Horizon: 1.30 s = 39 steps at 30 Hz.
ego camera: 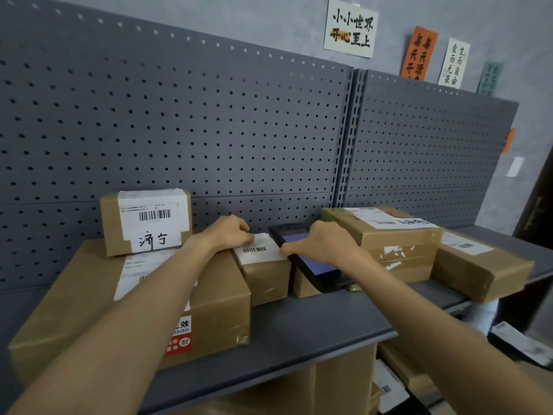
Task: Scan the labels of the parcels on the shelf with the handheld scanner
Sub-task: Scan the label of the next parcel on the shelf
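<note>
A: What takes up the most room?

B: The grey pegboard backing [209, 130], then the grey shelf [299, 339] in front of it, which carries only cardboard parcels. Under the shelf more cartons [344, 375] are stacked; what they contain does not show.

A: And the parcels, biggest first?

B: At the left lies the large flat box [221, 310], sealed, with a white label on top and a red sticker on its front. On its rear sits a small upright box [146, 221] with a barcode label and handwritten black characters. At the right are two flat boxes stacked [398, 244], the top one labelled, and beside them a tilted box [481, 271] overhanging the shelf edge. In the middle stands the small centre box [263, 271], touching the large one, with a white barcode label [257, 250] on top. All are taped shut.

A: Where is the scanner?

B: The handheld scanner [311, 262] is a black slab with a lit bluish screen. It lies slanted between the centre box and the right stack, just beside the barcode label.

A: The hands?

B: The left hand [230, 232] rests on the label's rear left corner, its fingers curled together on the paper's edge. The right hand [323, 244] lies over the scanner, its fingers wrapped around the casing, with one fingertip touching the label's right edge.
</note>
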Motion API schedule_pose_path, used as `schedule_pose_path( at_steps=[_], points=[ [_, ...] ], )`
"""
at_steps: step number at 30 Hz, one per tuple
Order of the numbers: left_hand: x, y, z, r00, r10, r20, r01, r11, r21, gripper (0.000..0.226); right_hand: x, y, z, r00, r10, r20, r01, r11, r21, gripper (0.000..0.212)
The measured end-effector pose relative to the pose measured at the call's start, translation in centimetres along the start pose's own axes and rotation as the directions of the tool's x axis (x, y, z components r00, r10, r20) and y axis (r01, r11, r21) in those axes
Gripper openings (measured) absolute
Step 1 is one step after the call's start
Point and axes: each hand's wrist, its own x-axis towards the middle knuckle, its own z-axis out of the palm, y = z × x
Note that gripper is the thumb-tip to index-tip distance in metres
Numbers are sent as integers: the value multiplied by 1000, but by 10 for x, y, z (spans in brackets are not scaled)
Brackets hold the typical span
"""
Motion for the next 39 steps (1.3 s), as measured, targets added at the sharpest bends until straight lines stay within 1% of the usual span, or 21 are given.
schedule_pose_path(
  at_steps=[5, 12, 17, 24, 31, 39],
  points=[
    [1, -1, 5, 1000, 1, -5, -1, 1000, 23, 29, 0, -3, 3, 1000, -25, 17, 25, 1000, -17, 58],
    [-2, 0, 5, 1000, 5, 18, -6, 997, 74, 33, -6, -6, 3, 999, -36, 33, 37, 999, -25, 59],
    [-5, -1, 6, 1000, 24, 3, -24, 999, 41, 29, -16, -7, 2, 998, -39, 39, 40, 999, -31, 59],
    [-9, 2, 3, 990, 91, -106, -94, 995, -21, 28, -29, -7, 3, 997, -32, 69, 35, 999, -42, 56],
    [-10, 8, 1, 942, 177, -284, -184, 983, 4, 34, -46, -5, 15, 994, -21, 107, 28, 997, -66, 52],
    [-14, 13, 2, 909, 238, -342, -252, 968, 3, 35, -63, -6, 19, 997, -44, 63, 50, 994, -96, 55]
  ],
)
